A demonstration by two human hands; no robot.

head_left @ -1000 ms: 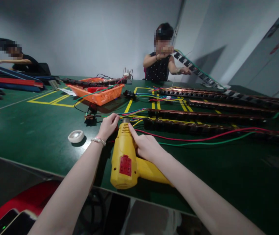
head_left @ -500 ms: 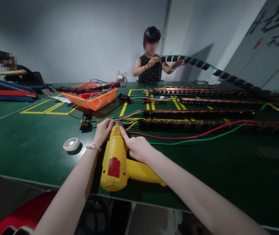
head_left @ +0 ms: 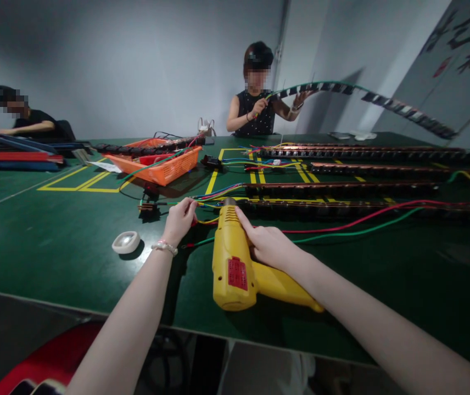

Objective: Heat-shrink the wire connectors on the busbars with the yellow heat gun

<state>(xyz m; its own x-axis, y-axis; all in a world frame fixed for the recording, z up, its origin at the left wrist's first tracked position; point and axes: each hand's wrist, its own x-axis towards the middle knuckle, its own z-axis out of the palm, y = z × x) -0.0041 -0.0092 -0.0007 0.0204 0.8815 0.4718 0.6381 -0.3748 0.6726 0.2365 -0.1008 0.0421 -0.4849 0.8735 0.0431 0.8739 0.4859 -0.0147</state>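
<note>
In my right hand (head_left: pixel 274 246) is a yellow heat gun (head_left: pixel 233 258), gripped near its body with the index finger laid along the vented barrel. Its metal nozzle points away from me at several thin coloured wires. My left hand (head_left: pixel 181 216) is closed, its fingertips pinching the ends of the wires, a yellow wire (head_left: pixel 209 221) among them. These wires run right into a long dark segmented strip (head_left: pixel 321 207). Closer to me lie a red cable (head_left: pixel 325 231) and a green cable (head_left: pixel 313 240), the green one ending in a small red terminal.
A white round roll (head_left: pixel 126 242) lies left of my left hand. Beyond it stands an orange basket (head_left: pixel 167 170) with a strip across it. Further strips (head_left: pixel 362 153) lie at the back right. A co-worker (head_left: pixel 255 109) opposite holds a curved strip; another person (head_left: pixel 33 118) sits far left.
The heat gun in my right hand has moved right along the wires, away from my left hand, which still pinches them. The co-worker's curved strip has shifted.
</note>
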